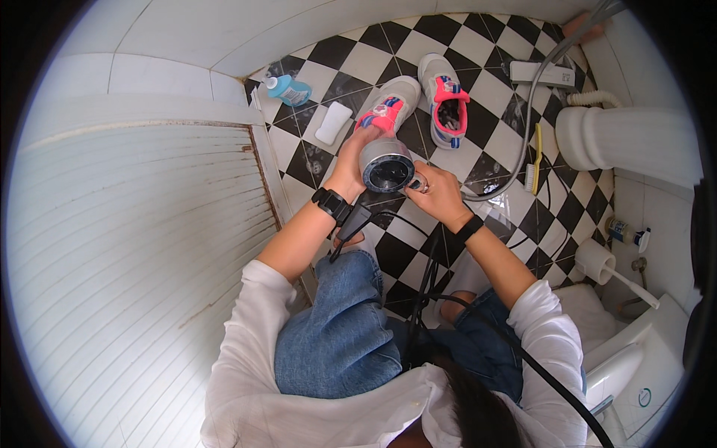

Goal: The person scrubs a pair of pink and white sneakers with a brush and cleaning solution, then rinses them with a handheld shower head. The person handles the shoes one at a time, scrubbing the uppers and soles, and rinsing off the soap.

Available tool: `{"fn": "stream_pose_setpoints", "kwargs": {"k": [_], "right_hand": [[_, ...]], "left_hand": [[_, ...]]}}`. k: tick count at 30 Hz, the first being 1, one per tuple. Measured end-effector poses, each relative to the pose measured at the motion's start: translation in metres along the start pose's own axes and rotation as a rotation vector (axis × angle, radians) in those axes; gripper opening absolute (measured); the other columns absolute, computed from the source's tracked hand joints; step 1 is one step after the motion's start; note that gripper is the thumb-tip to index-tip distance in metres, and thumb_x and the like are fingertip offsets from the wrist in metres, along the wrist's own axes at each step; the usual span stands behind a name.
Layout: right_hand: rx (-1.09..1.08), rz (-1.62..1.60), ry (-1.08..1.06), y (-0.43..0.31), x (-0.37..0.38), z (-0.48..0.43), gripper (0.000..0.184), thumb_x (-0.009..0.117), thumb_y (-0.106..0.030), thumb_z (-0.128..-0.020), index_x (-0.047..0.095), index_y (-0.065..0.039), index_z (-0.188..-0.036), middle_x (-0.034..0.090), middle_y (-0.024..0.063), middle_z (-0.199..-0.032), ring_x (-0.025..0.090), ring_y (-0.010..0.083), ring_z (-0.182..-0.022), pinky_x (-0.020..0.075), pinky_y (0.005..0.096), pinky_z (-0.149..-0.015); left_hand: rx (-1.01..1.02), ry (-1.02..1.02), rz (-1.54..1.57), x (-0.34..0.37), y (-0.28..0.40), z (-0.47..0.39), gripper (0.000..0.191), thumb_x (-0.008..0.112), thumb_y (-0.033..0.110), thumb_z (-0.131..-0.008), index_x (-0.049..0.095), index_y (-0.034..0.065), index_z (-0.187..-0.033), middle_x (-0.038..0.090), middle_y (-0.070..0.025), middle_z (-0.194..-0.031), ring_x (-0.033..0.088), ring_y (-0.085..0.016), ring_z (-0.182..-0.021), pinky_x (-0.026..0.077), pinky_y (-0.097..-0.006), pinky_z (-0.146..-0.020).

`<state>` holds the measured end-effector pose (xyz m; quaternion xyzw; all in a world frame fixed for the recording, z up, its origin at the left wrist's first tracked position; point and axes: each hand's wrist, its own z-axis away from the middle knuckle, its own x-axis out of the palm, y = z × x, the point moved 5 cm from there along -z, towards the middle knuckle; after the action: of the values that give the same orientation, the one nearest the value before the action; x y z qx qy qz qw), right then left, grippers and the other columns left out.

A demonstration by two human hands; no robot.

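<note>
My left hand (354, 162) is wrapped around the side of a silver shower head (386, 165) with a dark round face. My right hand (440, 193) grips its lower right part, where the handle or hose joint is mostly hidden by the fingers. A grey flexible shower hose (528, 129) curves from that hand up to the top right. Just beyond the shower head are two grey and pink sneakers: the left sneaker (392, 103), partly behind my left hand, and the right sneaker (445, 103), its opening showing. A white bar or sponge (334, 122) lies left of them.
A blue pump bottle (289, 91) lies at the far left. To the right are a yellow-handled brush (538, 159), a white pedestal (627, 137), a spray bottle (624, 231), a toilet brush holder (595, 261) and a toilet (633, 364). Black cables (515, 344) hang near my legs.
</note>
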<state>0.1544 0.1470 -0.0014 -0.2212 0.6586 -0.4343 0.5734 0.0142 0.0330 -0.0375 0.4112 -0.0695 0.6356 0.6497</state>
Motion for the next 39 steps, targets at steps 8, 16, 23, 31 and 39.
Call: {"fn": "stream_pose_setpoints", "kwargs": {"k": [8,16,23,31,39], "right_hand": [[-0.039,-0.022,-0.002,0.001,0.002,0.001,0.030,0.077,-0.021,-0.072,0.062,-0.011,-0.095,0.068,0.0142,-0.079,0.066,0.0367,-0.076,0.0524,0.0430,-0.065],[0.044,-0.021,0.194,0.018,-0.001,0.003,0.029,0.076,-0.022,-0.073,0.062,-0.010,-0.096,0.067,0.0142,-0.077,0.066,0.0363,-0.074,0.0518,0.0431,-0.063],[0.021,-0.030,0.278,0.030,-0.007,-0.003,0.038,0.078,-0.021,-0.073,0.065,-0.006,-0.105,0.069,0.0181,-0.084,0.067,0.0381,-0.078,0.0533,0.0411,-0.066],[-0.145,-0.036,0.233,-0.005,-0.016,-0.006,0.029,0.079,-0.018,-0.069,0.063,-0.006,-0.091,0.063,0.0148,-0.074,0.064,0.0367,-0.069,0.0498,0.0399,-0.061],[-0.238,-0.038,0.182,-0.027,-0.018,-0.009,0.042,0.079,-0.009,-0.067,0.066,0.004,-0.104,0.066,0.0193,-0.080,0.065,0.0383,-0.072,0.0519,0.0385,-0.064]], "left_hand": [[-0.039,-0.064,0.040,0.005,0.005,-0.011,0.056,0.047,0.044,-0.102,0.046,-0.0032,-0.133,0.059,-0.0209,-0.124,0.061,-0.028,-0.113,0.051,-0.0393,-0.097],[0.011,-0.069,0.010,0.005,-0.004,-0.028,0.043,0.042,0.028,-0.107,0.045,-0.0015,-0.138,0.059,-0.0160,-0.130,0.060,-0.025,-0.116,0.049,-0.0349,-0.100],[0.523,-0.124,-0.373,0.013,0.006,0.008,0.036,0.044,0.019,-0.108,0.048,0.0057,-0.141,0.058,-0.0026,-0.128,0.053,-0.011,-0.117,0.040,-0.0270,-0.102],[0.762,-0.067,-0.790,0.016,0.002,0.019,0.038,0.055,0.012,-0.101,0.051,0.0033,-0.138,0.061,-0.0037,-0.121,0.056,-0.011,-0.108,0.045,-0.0259,-0.094],[0.813,-0.161,-0.987,-0.002,-0.010,0.005,0.047,0.066,0.007,-0.091,0.053,0.0034,-0.135,0.063,-0.0064,-0.121,0.059,-0.015,-0.107,0.047,-0.0280,-0.094]]}}
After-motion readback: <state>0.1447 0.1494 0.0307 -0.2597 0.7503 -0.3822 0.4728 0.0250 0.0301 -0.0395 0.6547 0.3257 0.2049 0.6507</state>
